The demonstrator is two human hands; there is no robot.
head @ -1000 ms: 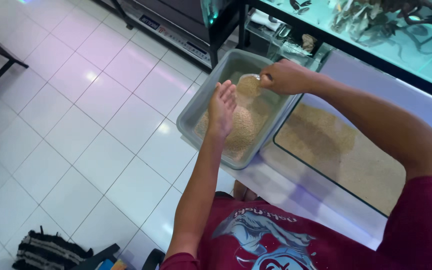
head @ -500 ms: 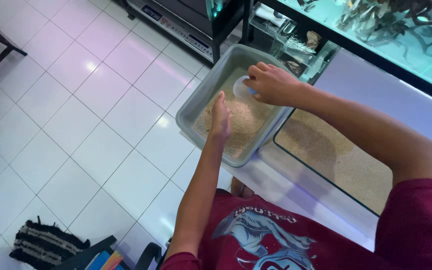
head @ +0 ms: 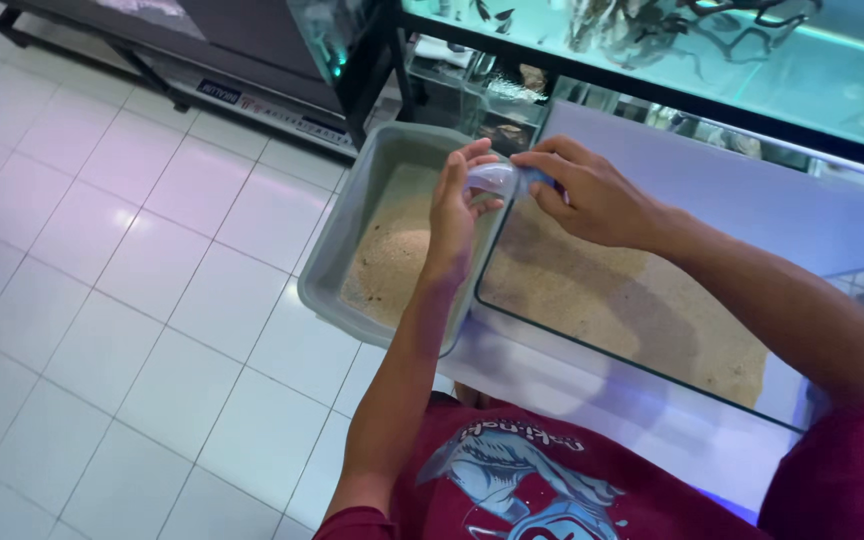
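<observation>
Your 2 hands meet over the sand. Your right hand (head: 592, 195) pinches the small clear plastic scoop (head: 497, 180), fingers closed around its blue end. Your left hand (head: 457, 215) cups its rounded side, fingertips (head: 480, 153) curled on top. Below your left fingers sits the grey tub (head: 337, 240) of sand; under your right fingers lies the glass tank (head: 632, 300).
</observation>
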